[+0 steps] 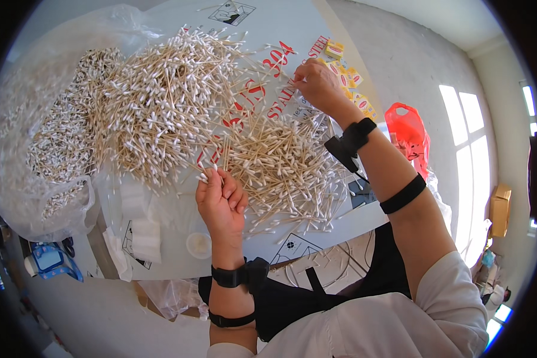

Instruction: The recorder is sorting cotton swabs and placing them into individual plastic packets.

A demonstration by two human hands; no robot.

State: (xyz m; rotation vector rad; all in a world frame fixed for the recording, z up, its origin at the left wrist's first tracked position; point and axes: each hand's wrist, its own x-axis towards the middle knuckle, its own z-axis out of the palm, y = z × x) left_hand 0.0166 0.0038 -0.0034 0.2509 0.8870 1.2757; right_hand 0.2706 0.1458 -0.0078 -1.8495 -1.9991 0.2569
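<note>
Cotton swabs with white tips and pale wooden sticks lie in a large heap (167, 101) and a smaller heap (286, 167) on the table (179, 262). My left hand (224, 200) is closed, palm up, at the near left of the smaller heap. Several cotton swabs (212, 170) stick up from between its thumb and fingers. My right hand (319, 83) reaches beyond the smaller heap, beside yellow-and-white paper pieces (349, 77). Its fingers are pinched together; what they hold, if anything, I cannot make out. Clear plastic (304, 110) lies below it.
A big clear plastic bag (18, 137) full of swabs covers the table's left side. White folded pads (144, 238) and a small round clear container (198, 245) lie near the front edge. A red plastic bag (413, 134) hangs beyond the right edge. A cardboard box (500, 209) stands farther right.
</note>
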